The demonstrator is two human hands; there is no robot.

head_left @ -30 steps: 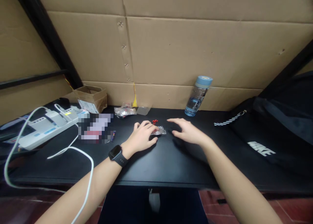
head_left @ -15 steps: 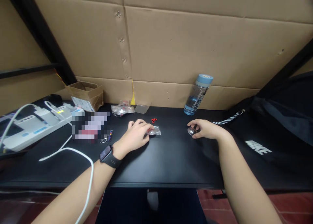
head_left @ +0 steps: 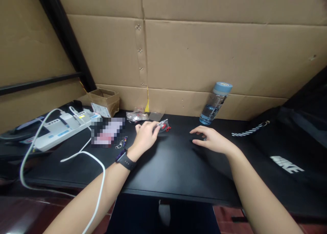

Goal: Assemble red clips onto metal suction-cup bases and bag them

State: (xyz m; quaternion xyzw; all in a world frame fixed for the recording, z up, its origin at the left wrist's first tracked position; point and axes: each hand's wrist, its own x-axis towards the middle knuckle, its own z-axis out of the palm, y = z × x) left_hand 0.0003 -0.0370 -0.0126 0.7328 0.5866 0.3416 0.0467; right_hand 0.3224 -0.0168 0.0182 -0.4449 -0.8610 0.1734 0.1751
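My left hand (head_left: 145, 137), with a dark watch on its wrist, pinches a small clear plastic bag (head_left: 164, 123) with something red inside. The bag is tilted up off the black table (head_left: 163, 166). Beside the bag's right end shows a small red knotted cord (head_left: 168, 129), partly covered by it. My right hand (head_left: 213, 140) hovers over the table to the right, thumb and fingers apart. Only a small greyish bit shows behind its fingers, and I cannot tell what it is.
At the back stand a blue-lidded water bottle (head_left: 216, 103), more plastic packets (head_left: 136, 117) and an open cardboard box (head_left: 104, 101). A white power strip (head_left: 66, 132) and its cable (head_left: 102, 179) are at left. A black bag (head_left: 301, 142) lies at right.
My left hand has lifted the plastic bag and tilted it upward. My right hand has opened; the round shiny object it was gripping no longer shows clearly. The view has shifted slightly.
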